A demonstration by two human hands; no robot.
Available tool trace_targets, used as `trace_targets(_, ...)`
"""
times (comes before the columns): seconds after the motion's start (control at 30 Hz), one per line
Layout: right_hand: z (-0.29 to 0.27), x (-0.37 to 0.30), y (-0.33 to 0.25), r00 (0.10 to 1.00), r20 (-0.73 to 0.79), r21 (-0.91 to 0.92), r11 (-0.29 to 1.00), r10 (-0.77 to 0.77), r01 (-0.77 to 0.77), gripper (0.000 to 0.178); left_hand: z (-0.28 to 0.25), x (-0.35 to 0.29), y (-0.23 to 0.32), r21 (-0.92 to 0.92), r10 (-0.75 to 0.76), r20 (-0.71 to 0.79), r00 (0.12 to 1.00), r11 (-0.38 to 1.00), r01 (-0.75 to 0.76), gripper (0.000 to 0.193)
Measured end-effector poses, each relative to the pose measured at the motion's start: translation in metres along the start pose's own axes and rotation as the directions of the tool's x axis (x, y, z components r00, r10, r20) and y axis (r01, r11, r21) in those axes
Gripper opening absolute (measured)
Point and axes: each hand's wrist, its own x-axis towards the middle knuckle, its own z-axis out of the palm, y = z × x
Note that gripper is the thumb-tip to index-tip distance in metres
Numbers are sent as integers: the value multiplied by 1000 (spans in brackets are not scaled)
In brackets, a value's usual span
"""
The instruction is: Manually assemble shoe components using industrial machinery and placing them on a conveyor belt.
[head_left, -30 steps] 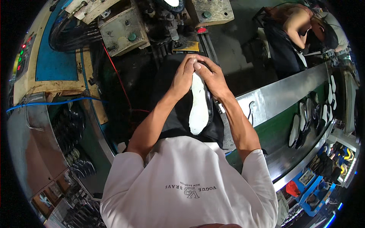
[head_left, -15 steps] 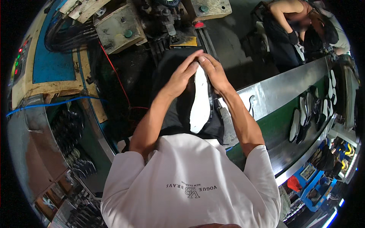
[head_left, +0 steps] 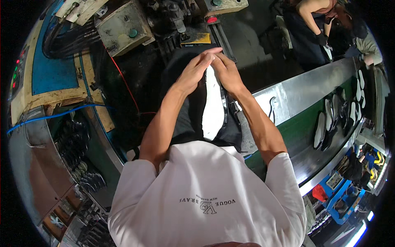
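A black shoe upper with a white insole (head_left: 213,105) facing up lies lengthwise over my lap, its toe end pointing away from me. My left hand (head_left: 192,75) wraps the toe from the left, with its fingers reaching over the tip. From the other side my right hand (head_left: 228,75) grips the same toe, and the fingertips of both hands meet there. The toe's edge is hidden beneath my fingers. Black material shows along the right side of the insole, near my right wrist.
A machine with grey control boxes (head_left: 125,31) stands ahead. To the right, a metal-edged conveyor (head_left: 288,96) carries several shoes (head_left: 319,129). Racked dark shoes (head_left: 88,177) are at the left, near a blue hose (head_left: 53,116). Another person (head_left: 314,20) works at the far right.
My hands and the shoe have shifted slightly left and away from me. My left fingers now reach further across the toe, over the right fingertips.
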Motion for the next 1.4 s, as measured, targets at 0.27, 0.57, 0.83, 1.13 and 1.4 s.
trace_targets(0.27, -1, -27, 9, 964, 64, 516, 819, 257, -253, 59, -3, -1, -7, 2, 26, -15, 1000, 1000, -26, 33)
trace_targets(0.57, 4, -32, 14, 988, 58, 198, 968, 144, -153, 68, -7, -4, -15, 313, 116, -132, 984, 947, -70, 36)
trace_targets(0.83, 18, -48, 23, 975, 112, 193, 958, 191, -210, 79, -13, -15, -22, 309, 119, -202, 972, 950, -52, 38)
trace_targets(1.13, -5, -9, -11, 947, 168, 439, 839, 274, -321, 85, -17, -11, -2, -162, -15, -49, 999, 987, 7, 54)
trace_targets(1.4, 9, -1, 2, 992, 110, 182, 979, 68, -87, 59, -18, -11, -1, 282, 164, -73, 984, 950, -137, 34)
